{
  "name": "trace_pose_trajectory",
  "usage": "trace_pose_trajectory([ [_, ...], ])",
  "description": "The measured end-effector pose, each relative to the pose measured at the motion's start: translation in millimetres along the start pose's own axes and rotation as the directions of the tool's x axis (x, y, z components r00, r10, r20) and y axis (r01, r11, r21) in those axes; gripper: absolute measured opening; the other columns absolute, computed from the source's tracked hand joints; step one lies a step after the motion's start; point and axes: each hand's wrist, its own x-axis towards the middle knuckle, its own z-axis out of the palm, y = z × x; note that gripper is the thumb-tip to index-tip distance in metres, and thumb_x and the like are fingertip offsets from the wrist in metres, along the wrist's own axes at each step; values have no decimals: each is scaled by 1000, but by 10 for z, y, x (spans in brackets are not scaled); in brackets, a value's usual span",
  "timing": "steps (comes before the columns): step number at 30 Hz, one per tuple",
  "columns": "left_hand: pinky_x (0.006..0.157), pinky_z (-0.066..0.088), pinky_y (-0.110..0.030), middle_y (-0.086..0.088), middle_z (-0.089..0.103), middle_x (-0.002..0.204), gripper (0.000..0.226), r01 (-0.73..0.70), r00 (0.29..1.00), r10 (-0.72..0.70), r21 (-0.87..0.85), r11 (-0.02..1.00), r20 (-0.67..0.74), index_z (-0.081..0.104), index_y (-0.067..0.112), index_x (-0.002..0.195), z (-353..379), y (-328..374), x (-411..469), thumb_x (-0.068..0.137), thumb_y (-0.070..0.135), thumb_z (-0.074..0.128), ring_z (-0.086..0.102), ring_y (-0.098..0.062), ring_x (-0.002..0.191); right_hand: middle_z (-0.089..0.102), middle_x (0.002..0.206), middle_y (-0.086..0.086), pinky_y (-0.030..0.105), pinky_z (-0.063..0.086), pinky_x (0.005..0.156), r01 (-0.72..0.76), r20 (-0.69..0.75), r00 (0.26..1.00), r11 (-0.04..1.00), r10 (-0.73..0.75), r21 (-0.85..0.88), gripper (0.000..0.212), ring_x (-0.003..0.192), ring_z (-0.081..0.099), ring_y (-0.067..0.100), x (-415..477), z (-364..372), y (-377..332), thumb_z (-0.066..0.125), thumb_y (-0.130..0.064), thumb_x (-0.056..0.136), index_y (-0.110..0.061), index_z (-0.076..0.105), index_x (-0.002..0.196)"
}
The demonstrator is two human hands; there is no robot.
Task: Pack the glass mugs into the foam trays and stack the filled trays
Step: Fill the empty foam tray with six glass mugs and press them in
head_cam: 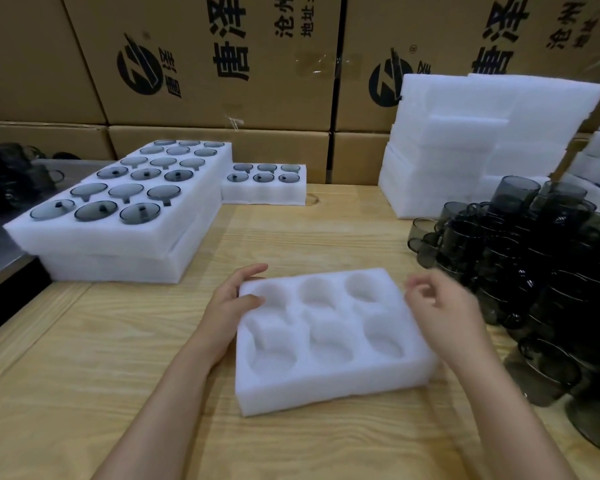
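- Filled trays (pixel 118 209): far left of the bench (pixel 118 358), two layers stacked, a smoked mug in every top pocket.
- Six-mug tray (pixel 264 183): sits alone behind them, full, not yet stacked.
- Left hand (pixel 232 303): pinches the far-left corner of the empty foam tray (pixel 329 355), thumb on top.
- Empty foam tray: flat at centre front, slightly skewed, all six pockets bare.
- Right hand (pixel 444 313): blurred, fingers loosely curled, holding nothing, just beside the tray's right edge.
- Glass mugs (pixel 534 265): nested pile on the right, near the tray.
- Step looks like starting to fill. The foam is light, so pin it with the left hand. Lift top mugs off the pile one at a time, seat each fully, and set handles as in the filled trays.
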Motion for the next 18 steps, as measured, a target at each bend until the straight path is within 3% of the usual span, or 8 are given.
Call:
trace_pose_trajectory([
  [3,61,54,-26,1,68,86,59,24,1000,-23,-45,999,14,66,21,111,-15,13,12,56,3,56,66,-17,76,61,107,8,30,38,74,72,-232,965,976,-120,-203,25,91,57,24,317,-155,-134,53,-16,86,-13,59,111],
  [6,58,54,-25,-3,67,86,64,48,999,-47,-90,995,20,67,18,110,-43,22,33,51,-1,51,67,-18,73,45,131,16,42,41,82,-49,-180,982,861,-51,-507,39,111,51,38,675,-284,-171,48,-19,92,-4,46,128],
  [10,56,53,-24,-10,62,93,66,60,998,-57,-87,994,33,68,18,108,-46,38,33,48,0,50,66,-19,72,47,127,20,37,36,72,-73,-59,997,699,45,-711,34,111,52,41,955,-304,-160,45,-16,93,1,44,123],
  [18,56,53,-23,-11,62,93,66,66,998,-64,-77,995,19,67,18,109,-31,43,28,49,0,49,66,-18,70,58,106,24,35,41,65,-14,13,999,563,43,-827,22,97,58,40,1068,-292,-135,50,2,87,3,59,107],
])
